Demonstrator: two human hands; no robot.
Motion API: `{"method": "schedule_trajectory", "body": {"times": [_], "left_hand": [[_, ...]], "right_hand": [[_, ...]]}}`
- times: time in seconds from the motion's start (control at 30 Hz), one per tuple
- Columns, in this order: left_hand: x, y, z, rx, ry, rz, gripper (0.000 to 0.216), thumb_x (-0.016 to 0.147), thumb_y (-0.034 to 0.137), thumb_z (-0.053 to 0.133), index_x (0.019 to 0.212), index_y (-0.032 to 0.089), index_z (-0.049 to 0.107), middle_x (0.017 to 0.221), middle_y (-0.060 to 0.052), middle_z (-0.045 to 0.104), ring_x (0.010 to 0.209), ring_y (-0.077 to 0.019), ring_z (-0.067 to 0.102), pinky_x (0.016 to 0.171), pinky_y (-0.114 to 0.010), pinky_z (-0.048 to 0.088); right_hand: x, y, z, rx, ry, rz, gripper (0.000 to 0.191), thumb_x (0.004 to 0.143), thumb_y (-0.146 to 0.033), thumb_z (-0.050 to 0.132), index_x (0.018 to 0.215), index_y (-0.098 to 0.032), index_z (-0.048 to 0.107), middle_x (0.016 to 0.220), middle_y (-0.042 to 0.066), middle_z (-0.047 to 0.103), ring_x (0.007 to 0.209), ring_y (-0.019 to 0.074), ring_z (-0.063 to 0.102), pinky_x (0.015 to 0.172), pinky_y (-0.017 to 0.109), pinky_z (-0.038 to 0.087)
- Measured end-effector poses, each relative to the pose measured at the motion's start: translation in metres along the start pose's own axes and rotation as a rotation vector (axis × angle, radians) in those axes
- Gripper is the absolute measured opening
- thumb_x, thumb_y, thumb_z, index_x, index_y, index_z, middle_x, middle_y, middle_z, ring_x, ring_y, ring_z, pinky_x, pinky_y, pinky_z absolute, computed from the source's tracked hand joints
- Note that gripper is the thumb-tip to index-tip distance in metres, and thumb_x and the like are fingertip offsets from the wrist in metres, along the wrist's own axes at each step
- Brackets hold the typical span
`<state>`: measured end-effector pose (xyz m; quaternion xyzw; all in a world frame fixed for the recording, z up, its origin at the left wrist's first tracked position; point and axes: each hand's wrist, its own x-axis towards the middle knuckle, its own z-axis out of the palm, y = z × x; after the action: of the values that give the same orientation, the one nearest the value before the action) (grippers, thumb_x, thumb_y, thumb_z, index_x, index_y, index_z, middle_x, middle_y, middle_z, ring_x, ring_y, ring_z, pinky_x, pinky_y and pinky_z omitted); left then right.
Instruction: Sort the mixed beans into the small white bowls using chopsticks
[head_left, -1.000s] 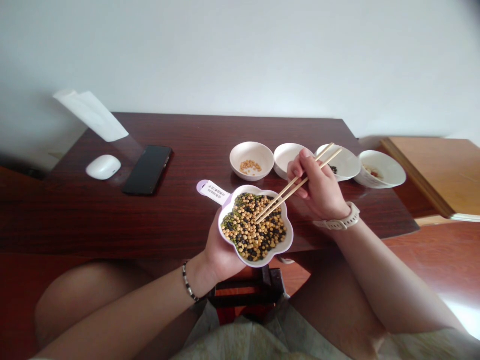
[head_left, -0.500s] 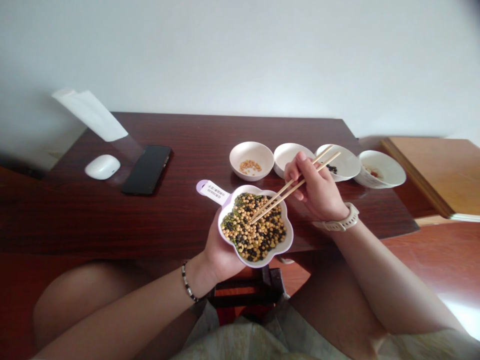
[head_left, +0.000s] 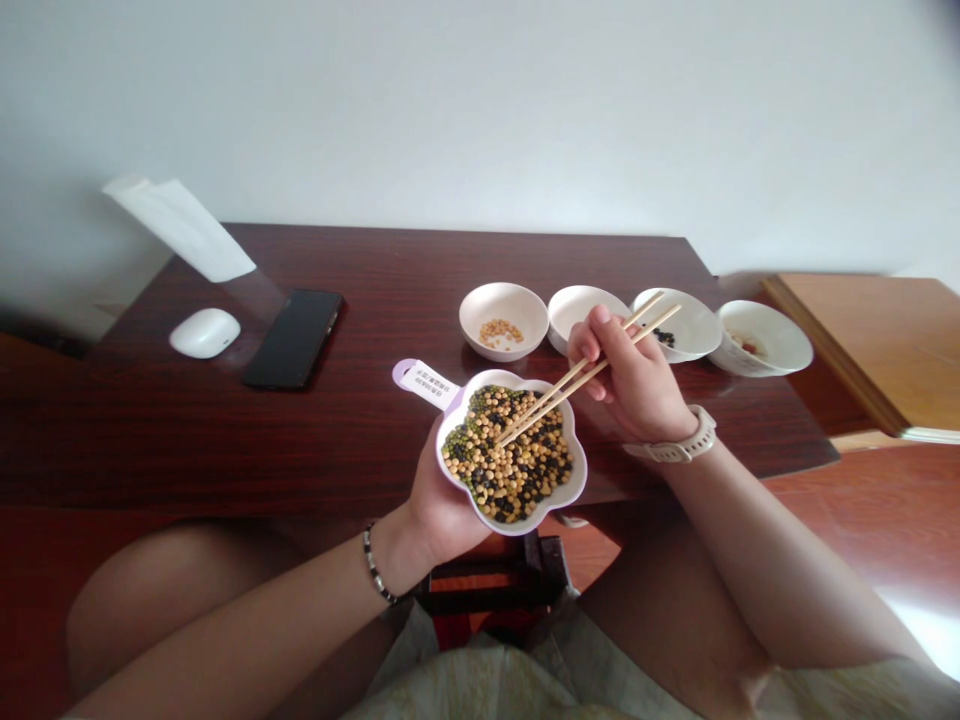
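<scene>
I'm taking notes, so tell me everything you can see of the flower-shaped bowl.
The flower-shaped bowl has a scalloped rim, a white inside and a pale purple outside, and looks like plastic. Its purple handle, with a hole at the end, carries a white label with dark print, too small to read. It holds tan, black and green beans. Opening upward, it sits in the left hand by the table, with the tips of two chopsticks at the beans.

The chopsticks (head_left: 564, 395) have shifted leftward (just a little) over the mixed beans (head_left: 517, 475)
</scene>
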<state>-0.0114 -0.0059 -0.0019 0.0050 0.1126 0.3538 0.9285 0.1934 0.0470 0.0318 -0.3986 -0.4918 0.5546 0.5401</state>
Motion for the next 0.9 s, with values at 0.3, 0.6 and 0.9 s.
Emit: {"method": "schedule_trajectory", "body": {"times": [0.3, 0.6, 0.9], "left_hand": [[-0.0002, 0.0005, 0.0007, -0.027, -0.007, -0.006, 0.050, 0.094, 0.054, 0.046, 0.124, 0.020, 0.067, 0.129, -0.008, 0.069, 0.129, -0.0296, 0.060, 0.116, -0.051, 0.037], [0.0004, 0.0005, -0.0012, 0.000, -0.049, -0.001, 0.051, 0.095, 0.054, 0.044, 0.122, 0.019, 0.068, 0.128, -0.009, 0.070, 0.125, -0.0301, 0.062, 0.114, -0.053, 0.039], [0.0003, 0.0013, -0.0012, 0.008, -0.087, -0.014, 0.053, 0.095, 0.055, 0.044, 0.125, 0.018, 0.067, 0.127, -0.009, 0.070, 0.119, -0.0303, 0.065, 0.111, -0.051, 0.043]], "right_hand": [[0.0006, 0.0000, -0.0034, 0.038, -0.007, -0.006, 0.050, 0.102, -0.059, 0.070, 0.074, -0.021, 0.053, 0.065, -0.003, 0.046, 0.044, 0.0066, 0.035, 0.041, 0.028, 0.014], [-0.0024, 0.0016, -0.0012, -0.012, -0.048, -0.015, 0.052, 0.103, -0.063, 0.066, 0.075, -0.020, 0.056, 0.068, -0.002, 0.049, 0.046, 0.0063, 0.036, 0.041, 0.028, 0.015], [-0.0013, -0.0005, -0.0013, 0.007, -0.029, -0.021, 0.050, 0.103, -0.058, 0.068, 0.074, -0.021, 0.052, 0.067, -0.003, 0.047, 0.045, 0.0065, 0.036, 0.040, 0.027, 0.016]]}}
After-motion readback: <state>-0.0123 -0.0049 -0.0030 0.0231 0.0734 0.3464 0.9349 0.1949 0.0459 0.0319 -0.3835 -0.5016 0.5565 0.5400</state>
